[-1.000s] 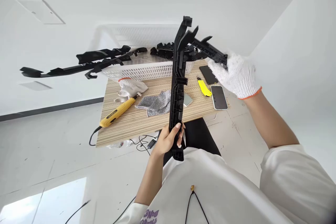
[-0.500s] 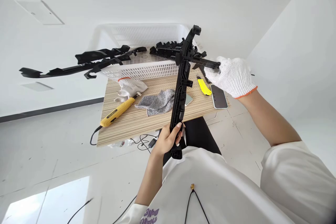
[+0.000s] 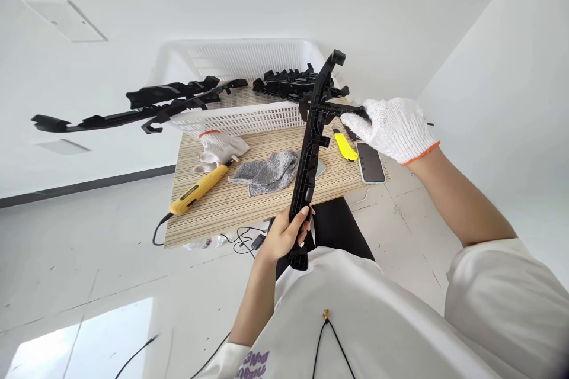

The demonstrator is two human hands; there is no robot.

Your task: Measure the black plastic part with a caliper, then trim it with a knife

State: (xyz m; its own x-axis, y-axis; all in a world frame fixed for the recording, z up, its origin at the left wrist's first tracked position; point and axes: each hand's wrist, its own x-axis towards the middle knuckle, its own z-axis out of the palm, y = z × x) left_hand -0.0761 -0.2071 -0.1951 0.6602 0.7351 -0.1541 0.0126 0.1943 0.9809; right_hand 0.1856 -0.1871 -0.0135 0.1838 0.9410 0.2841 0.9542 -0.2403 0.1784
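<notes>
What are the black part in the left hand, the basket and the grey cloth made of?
Black part: probably moulded satin plastic, given its ribs and tabs. Basket: likely smooth white plastic, with regular openings. Grey cloth: apparently soft matte knit, mottled and crumpled; fibre unclear.

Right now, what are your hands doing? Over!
Left hand: gripping black plastic strip. Gloved right hand: holding black caliper across it. White basket beyond.

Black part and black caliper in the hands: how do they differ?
The black part runs up the picture; the caliper crosses it sideways. The black part looks longer; the caliper bears scale marks. The bare left hand holds the black part; the gloved right hand holds the caliper. Both are black.
</notes>
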